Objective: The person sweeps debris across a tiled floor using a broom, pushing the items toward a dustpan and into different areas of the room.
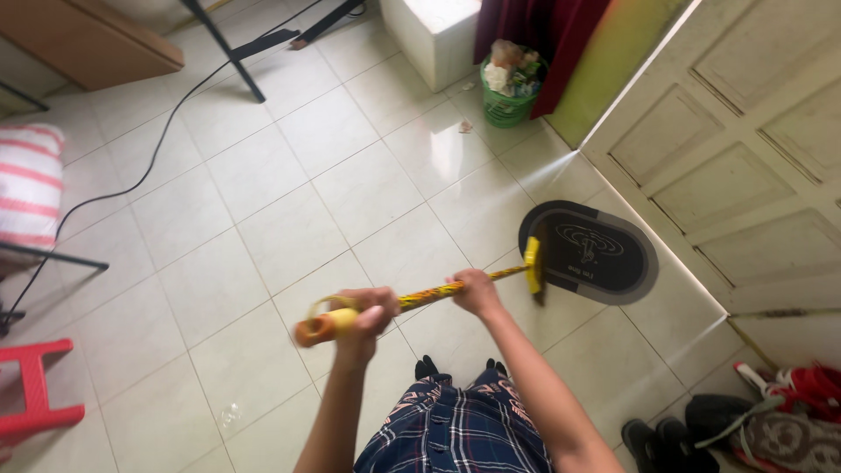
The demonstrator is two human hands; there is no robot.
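I look down at a broom [438,292] with a patterned yellow-orange handle and a yellow head [533,266]. My left hand [363,317] grips the handle near its orange end cap. My right hand [476,292] grips it further along, closer to the head. The bristles rest on the tiled floor at the near left edge of a dark oval doormat [597,252]. My plaid clothing [460,425] shows at the bottom.
A cream panelled door [745,149] stands at the right, with shoes [753,425] by its base. A green waste basket [508,88] sits at the back. A black cable [149,166] crosses the floor at left, near a red stool [35,394].
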